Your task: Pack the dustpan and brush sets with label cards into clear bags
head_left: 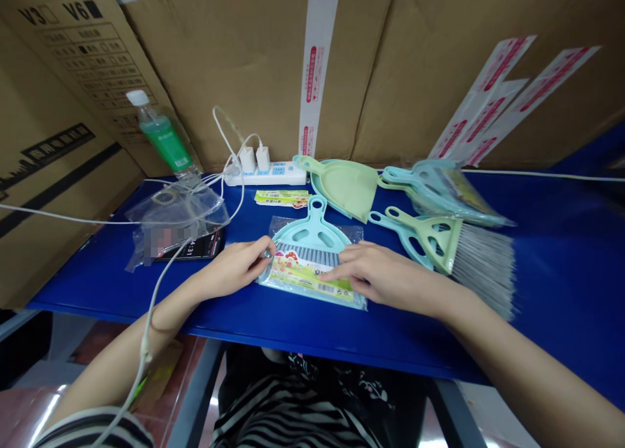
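Note:
In front of me on the blue table lies a light blue brush and dustpan set [316, 234] in a clear plastic bag [312, 294]. A yellow-green printed card [293, 273] shows through the bag below the grey bristles. My left hand [239, 266] pinches the bag's left edge, thumb and fingers pressed together. On the right side my right hand [368, 269] rests on the package, its index finger stretched out over the card and the other fingers partly curled at the bag's edge.
Behind lie a green dustpan [344, 184], loose brushes [481, 266], a bagged set [439, 187] and spare cards [280, 198]. To the left are a power strip [288, 173], a bottle [166, 142], a phone [208, 245] and a plastic bag [170, 213]. A white cable [156, 298] crosses my left arm.

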`<action>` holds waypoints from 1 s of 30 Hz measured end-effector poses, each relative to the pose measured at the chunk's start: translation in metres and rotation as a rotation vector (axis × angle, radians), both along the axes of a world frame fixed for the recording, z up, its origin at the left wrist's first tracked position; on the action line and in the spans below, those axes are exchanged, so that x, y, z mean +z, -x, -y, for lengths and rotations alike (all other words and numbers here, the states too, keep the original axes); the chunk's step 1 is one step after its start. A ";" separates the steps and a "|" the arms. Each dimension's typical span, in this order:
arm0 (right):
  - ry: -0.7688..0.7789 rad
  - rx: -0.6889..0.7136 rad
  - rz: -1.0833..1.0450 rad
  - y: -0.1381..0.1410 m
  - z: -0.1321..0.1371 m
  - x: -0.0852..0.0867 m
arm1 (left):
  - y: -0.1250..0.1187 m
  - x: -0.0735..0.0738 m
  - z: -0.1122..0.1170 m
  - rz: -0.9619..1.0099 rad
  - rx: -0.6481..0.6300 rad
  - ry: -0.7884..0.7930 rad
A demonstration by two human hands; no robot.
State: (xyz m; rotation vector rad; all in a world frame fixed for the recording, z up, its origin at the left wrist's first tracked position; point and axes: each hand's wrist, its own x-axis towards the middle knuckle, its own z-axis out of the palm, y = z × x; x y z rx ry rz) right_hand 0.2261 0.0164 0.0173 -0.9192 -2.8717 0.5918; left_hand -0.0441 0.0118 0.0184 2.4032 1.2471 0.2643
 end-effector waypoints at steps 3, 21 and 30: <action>-0.010 -0.004 -0.031 -0.005 0.000 -0.001 | 0.000 0.000 0.000 -0.004 0.002 0.005; -0.183 0.044 -0.038 0.006 0.003 -0.003 | -0.001 0.000 0.001 -0.016 0.007 -0.009; -0.119 -0.052 -0.022 -0.002 0.004 0.009 | 0.000 0.000 0.000 -0.013 0.000 -0.009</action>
